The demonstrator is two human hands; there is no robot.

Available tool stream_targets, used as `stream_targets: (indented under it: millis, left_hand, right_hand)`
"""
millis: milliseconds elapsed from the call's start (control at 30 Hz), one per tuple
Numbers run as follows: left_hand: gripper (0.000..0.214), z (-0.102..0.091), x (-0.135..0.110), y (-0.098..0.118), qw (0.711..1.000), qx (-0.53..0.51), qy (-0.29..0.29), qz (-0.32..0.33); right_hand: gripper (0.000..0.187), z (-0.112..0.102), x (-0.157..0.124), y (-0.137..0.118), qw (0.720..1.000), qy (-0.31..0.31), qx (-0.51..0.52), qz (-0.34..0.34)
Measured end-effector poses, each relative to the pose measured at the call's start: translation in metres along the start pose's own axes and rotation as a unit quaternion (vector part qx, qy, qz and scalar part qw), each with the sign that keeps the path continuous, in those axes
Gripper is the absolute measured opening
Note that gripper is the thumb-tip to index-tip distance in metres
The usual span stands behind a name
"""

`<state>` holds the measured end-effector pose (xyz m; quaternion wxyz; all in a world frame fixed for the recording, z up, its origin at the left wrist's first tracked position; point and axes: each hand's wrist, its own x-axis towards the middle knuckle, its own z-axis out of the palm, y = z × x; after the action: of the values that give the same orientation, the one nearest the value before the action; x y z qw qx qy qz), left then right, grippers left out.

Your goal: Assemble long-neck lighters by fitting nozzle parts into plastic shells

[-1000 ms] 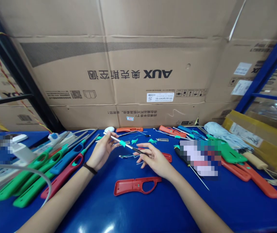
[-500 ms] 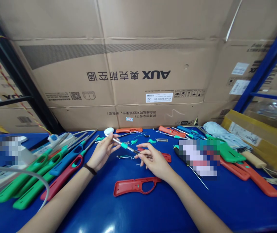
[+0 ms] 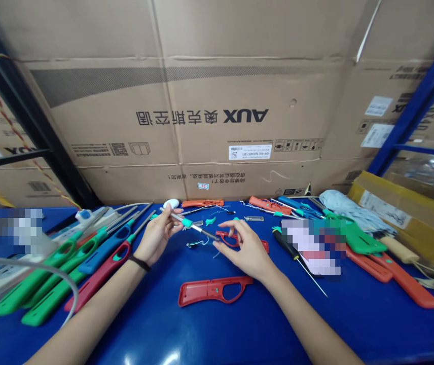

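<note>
My left hand (image 3: 159,233) pinches a thin metal tube (image 3: 192,226) with a teal collar, held slanting down to the right above the blue table (image 3: 240,324). My right hand (image 3: 245,249) is at the tube's dark lower end, with its fingers partly spread around the tip. A red half-shell of a lighter handle (image 3: 215,290) lies flat just in front of both hands. Another red shell piece (image 3: 236,239) sits under my right fingers. Thin wires and small teal parts (image 3: 210,221) lie behind the hands.
A row of finished long lighters in green, blue and red (image 3: 72,263) lies at the left. More red, green and blue shells (image 3: 372,258) and a black-handled screwdriver (image 3: 296,256) are at the right. Large cardboard boxes (image 3: 217,111) wall the back.
My right hand has slid slightly along the tube's end and its fingers have opened a little. The tube has tilted a little. The left hand stays almost still.
</note>
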<state>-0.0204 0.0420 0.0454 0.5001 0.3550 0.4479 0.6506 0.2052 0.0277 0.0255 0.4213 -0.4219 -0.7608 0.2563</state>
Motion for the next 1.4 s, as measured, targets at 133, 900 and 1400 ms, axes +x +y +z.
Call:
stream_targets:
  millis: [133,900,1400]
  left_hand:
    - [0.033,-0.0009,-0.0003,-0.0006,1.0,0.001,0.011,0.003]
    - [0.031,-0.0001,-0.0026,0.0014,1.0,-0.016,-0.027,-0.002]
    - [0.042,0.0018,-0.0084,-0.0017,0.992,0.035,-0.116,0.024]
  right_hand:
    - [0.019,-0.0002,0.0021,-0.001,1.0,0.001,0.018,-0.011]
    - [0.03,0.0031,0.001,-0.0086,0.959,-0.151,0.221,0.089]
    - [0.023,0.0072,-0.0002,-0.008,0.962,-0.166,0.197,0.088]
